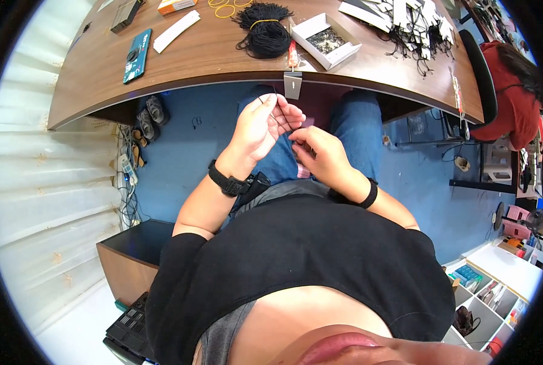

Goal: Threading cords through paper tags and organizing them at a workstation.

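Observation:
A thin black cord (283, 114) runs between my hands, in front of the table edge and above my lap. My left hand (260, 125) is turned palm up, with thumb and forefinger pinched on the cord near its upper end. Just right of it and lower, my right hand (325, 157) has its fingertips closed on the cord's lower part. A bundle of similar black cords (265, 42), tied with a yellow band, lies on the table ahead. Beside it stands an open white box (347, 56) with many small dark and pale pieces inside.
A pile of white tags with black cords (411, 27) covers the table's far right. A blue phone-shaped object (138, 56), a white strip (176, 31) and yellow bands (224, 8) lie left. A grey bracket (292, 85) hangs at the table edge. Another person in red (515, 91) sits at right.

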### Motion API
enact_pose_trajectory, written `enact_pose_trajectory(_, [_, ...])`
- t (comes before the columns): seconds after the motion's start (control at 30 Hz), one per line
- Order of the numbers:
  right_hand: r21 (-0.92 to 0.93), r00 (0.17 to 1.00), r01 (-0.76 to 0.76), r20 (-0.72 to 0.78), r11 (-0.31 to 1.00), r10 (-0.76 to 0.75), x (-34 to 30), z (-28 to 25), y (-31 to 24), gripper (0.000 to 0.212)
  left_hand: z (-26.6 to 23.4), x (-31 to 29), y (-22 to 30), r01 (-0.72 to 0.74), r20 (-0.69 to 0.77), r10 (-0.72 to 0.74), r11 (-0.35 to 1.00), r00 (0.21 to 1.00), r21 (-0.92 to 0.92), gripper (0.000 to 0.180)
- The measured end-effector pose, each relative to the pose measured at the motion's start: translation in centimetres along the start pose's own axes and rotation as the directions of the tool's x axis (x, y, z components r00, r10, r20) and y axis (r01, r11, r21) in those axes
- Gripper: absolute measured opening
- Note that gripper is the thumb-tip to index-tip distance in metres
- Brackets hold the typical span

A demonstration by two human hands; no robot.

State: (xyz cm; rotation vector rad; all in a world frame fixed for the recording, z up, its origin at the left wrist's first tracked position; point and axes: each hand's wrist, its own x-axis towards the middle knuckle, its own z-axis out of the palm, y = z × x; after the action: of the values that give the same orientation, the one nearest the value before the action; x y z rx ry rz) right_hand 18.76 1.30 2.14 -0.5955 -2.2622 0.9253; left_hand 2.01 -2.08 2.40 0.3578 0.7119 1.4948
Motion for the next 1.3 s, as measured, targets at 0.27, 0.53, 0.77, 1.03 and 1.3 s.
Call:
enact_pose_trajectory(0.27, [0.421,0.963,-0.181,-0.106,0.889,0.246,0.1,-1.5,0.4,0.013,1.1,-0.5,0.3,0.06,0.153,-0.086,0.984,0.984,0.167,0.026])
enact_pose_trajectory(0.53, [0.65,0.97,-0.239,0.185,0.721,0.156,3.5,-2.5,1.4,0.029,1.6,-1.7,-0.7,0.125,0.227,-0.235,0.901,0.945,0.415,0.026])
enact_pose_trajectory(0.77, [0.757,0.854,-0.52,0.443,0.396,0.273,3.7,-2.6,0.6,0.028,1.1,-1.8,-1.3,0.164,0.235,-0.283,0.891,0.93,0.424,0.028])
enact_pose_trajectory(1.03, [0.893,0.862,-0.413,0.32,0.179,0.393,4.1,-1.2,1.0,0.024,1.7,-1.4,-1.6,0.104,0.212,-0.175,0.945,0.962,0.31,0.025])
enact_pose_trajectory(1.3, [0.784,0.933,-0.338,0.204,0.521,0.298,5.6,-2.3,1.1,0.022,2.1,-0.8,-1.7,-0.126,0.048,0.117,0.924,0.992,0.361,0.022])
